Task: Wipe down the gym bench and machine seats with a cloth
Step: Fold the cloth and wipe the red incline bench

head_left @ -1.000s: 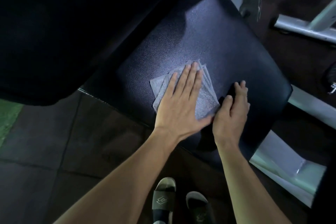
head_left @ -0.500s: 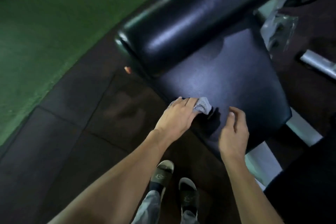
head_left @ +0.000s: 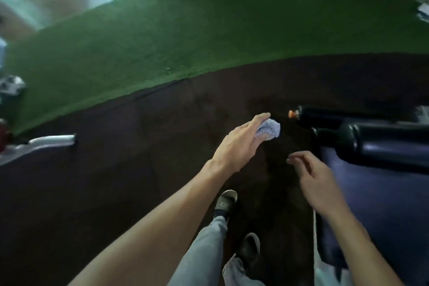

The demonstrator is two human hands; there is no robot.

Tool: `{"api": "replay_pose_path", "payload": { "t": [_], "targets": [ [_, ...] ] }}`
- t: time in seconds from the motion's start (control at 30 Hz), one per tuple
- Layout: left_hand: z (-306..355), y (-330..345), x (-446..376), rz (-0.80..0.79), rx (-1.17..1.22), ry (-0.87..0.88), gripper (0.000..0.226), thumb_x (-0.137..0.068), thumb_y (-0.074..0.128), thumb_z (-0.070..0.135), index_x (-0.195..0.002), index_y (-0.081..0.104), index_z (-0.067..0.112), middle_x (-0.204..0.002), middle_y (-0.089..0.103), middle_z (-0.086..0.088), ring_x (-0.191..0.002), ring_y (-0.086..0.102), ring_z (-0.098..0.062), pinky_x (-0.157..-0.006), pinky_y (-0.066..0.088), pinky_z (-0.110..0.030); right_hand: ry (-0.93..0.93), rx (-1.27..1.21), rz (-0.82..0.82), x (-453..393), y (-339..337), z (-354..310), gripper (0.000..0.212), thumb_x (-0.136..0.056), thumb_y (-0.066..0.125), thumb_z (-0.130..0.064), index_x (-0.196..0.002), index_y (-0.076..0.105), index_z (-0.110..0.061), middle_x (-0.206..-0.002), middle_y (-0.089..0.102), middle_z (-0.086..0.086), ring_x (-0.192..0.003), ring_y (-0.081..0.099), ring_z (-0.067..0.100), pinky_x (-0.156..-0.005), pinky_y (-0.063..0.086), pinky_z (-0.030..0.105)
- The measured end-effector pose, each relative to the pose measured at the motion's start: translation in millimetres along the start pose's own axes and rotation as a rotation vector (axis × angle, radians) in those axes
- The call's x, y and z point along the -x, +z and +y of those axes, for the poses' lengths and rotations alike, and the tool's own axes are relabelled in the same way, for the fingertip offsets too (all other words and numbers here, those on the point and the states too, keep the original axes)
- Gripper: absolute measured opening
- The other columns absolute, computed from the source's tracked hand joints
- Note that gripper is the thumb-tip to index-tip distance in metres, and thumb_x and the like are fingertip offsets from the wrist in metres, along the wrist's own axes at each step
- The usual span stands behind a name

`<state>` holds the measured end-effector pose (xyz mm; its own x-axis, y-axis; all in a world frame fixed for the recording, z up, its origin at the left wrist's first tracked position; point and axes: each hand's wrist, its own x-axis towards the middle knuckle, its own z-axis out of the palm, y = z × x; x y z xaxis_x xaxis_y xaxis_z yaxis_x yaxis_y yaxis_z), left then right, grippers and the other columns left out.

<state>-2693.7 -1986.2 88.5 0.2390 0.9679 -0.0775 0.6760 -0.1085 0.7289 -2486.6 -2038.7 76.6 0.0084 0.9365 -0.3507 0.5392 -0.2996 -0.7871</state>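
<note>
My left hand (head_left: 241,144) holds a crumpled grey cloth (head_left: 269,131) in the air above the dark floor, left of the machine. The black padded seat (head_left: 380,197) lies at the right edge, with a black back pad (head_left: 383,146) above it. My right hand (head_left: 318,179) hovers beside the seat's left edge with its fingers loosely curled and nothing in them. Neither hand touches the seat.
Dark rubber floor (head_left: 116,181) fills the middle, with green turf (head_left: 185,30) beyond it. A silver machine bar (head_left: 53,140) juts in at the left. A small orange knob (head_left: 293,114) sits left of the pad. My feet (head_left: 226,201) stand below my hands.
My left hand bunched the flat cloth up and lifted it off the seat. My right hand came off the seat too. The view swung left, so the seat now lies at the right edge.
</note>
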Motion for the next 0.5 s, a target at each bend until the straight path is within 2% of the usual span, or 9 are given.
{"api": "replay_pose_path", "payload": {
  "t": [0.07,0.13,0.33,0.5],
  "targets": [
    [-14.0,-43.1,15.0,0.122,0.009,-0.064,0.043,-0.106,0.05,0.033,-0.148,0.039,0.03,-0.129,0.068,-0.003,-0.106,0.066,-0.021,-0.092,0.053,-0.047,-0.103,0.047,-0.091,-9.6,17.5,-49.2,0.016,-0.105,0.052,-0.024,-0.108,0.067,-0.028,-0.103,0.07,-0.014,-0.099,0.061,-0.005,-0.081,0.044,0.019],
    [-29.6,-87.5,33.5,0.253,0.017,-0.129,0.041,-0.105,0.051,0.033,-0.145,0.043,0.026,-0.124,0.069,-0.005,-0.105,0.067,-0.025,-0.091,0.053,-0.047,-0.195,0.089,-0.202,-19.7,41.0,-100.1,0.016,-0.104,0.053,-0.024,-0.109,0.067,-0.028,-0.102,0.07,-0.015,-0.098,0.061,-0.006,-0.079,0.044,0.015],
    [-90.4,-210.7,115.0,0.607,0.003,-0.254,0.039,-0.101,0.057,0.016,-0.139,0.05,0.011,-0.119,0.071,-0.01,-0.101,0.069,-0.031,-0.084,0.055,-0.046,-0.475,0.194,-0.539,-38.6,147.3,-237.5,0.017,-0.104,0.053,-0.023,-0.108,0.067,-0.031,-0.104,0.071,-0.014,-0.1,0.065,0.002,-0.078,0.048,0.022],
    [-137.8,-293.8,202.7,0.87,0.03,-0.454,0.035,-0.106,0.05,0.033,-0.138,0.05,0.02,-0.114,0.072,-0.006,-0.1,0.07,-0.025,-0.087,0.055,-0.045,-0.633,0.205,-0.725,-31.0,250.1,-334.4,0.02,-0.104,0.054,-0.017,-0.102,0.068,-0.031,-0.103,0.073,-0.012,-0.102,0.066,0.001,-0.079,0.046,0.019]
  ]
}}
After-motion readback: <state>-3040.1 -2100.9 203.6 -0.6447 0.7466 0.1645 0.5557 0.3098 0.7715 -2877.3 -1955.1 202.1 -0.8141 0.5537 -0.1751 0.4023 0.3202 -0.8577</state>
